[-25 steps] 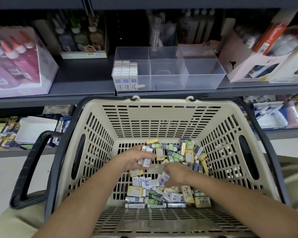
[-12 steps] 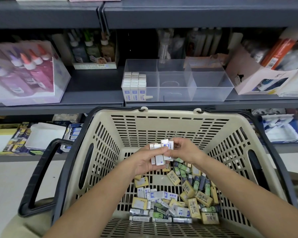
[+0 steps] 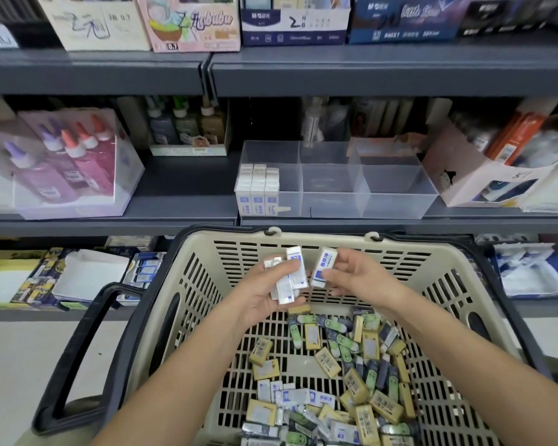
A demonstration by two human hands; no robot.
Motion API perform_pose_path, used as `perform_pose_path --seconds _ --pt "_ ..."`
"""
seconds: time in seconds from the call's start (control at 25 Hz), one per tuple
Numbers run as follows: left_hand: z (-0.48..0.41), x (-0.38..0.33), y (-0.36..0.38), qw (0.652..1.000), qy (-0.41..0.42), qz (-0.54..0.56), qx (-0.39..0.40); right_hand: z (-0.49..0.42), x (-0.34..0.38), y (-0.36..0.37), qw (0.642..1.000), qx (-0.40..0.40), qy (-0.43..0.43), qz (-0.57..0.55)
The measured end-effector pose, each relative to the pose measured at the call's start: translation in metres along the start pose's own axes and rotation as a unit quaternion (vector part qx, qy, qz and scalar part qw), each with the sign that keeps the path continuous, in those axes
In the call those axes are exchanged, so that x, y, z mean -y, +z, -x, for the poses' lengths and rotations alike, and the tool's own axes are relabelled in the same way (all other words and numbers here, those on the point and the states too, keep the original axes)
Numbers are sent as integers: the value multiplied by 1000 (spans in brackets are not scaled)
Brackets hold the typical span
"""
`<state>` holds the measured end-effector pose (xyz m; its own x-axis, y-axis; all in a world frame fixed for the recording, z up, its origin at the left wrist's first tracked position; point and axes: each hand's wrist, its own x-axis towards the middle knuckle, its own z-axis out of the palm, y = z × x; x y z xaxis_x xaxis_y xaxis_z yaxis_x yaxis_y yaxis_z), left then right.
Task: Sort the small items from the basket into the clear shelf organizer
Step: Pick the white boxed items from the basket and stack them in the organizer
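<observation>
The left hand [image 3: 261, 294] grips a bundle of white erasers [image 3: 287, 284] above the basket [image 3: 322, 241]. Beside it, the right hand [image 3: 361, 278] pinches a single eraser [image 3: 323, 267]. Behind the basket, the organizer [image 3: 397, 188] holds a stack [image 3: 257, 188] in its left compartment only, and the other two look bare. A mixed pile [image 3: 351, 365] lies in the basket, so most of the sorting seems undone.

Organizer [image 3: 397, 201] centre frame: middle, right compartments free; white boxes [image 3: 257, 188] fill left one; upper shelf [image 3: 368, 70] overhangs.
</observation>
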<state>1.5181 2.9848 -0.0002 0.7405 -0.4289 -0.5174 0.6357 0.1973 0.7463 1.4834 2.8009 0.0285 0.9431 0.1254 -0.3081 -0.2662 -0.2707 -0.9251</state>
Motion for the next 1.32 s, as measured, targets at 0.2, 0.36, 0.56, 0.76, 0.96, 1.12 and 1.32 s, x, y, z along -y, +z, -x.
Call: perform_pose_path --seconds 0.2,0.36,0.56,0.76,0.96,1.12,1.32 --pt "13 -31 -2 997 69 0 -26 -5 29 -8 999 21 -29 -29" --pt "27 -55 -8 988 146 -16 -54 -20 56 -13 997 -5 -69 29" --pt "36 -72 -18 973 211 -23 -91 -44 84 -13 995 -9 -91 40" --pt "33 -76 -21 969 219 -2 -113 -86 112 -21 968 -181 -139 101" --pt "31 -77 -25 969 220 0 -111 -127 138 -26 906 -249 -152 306" --pt "26 -79 -28 970 212 5 -119 -138 142 -15 895 -211 -154 361" --pt "24 -79 -31 970 210 8 -118 -138 149 -5 872 -179 -156 428"
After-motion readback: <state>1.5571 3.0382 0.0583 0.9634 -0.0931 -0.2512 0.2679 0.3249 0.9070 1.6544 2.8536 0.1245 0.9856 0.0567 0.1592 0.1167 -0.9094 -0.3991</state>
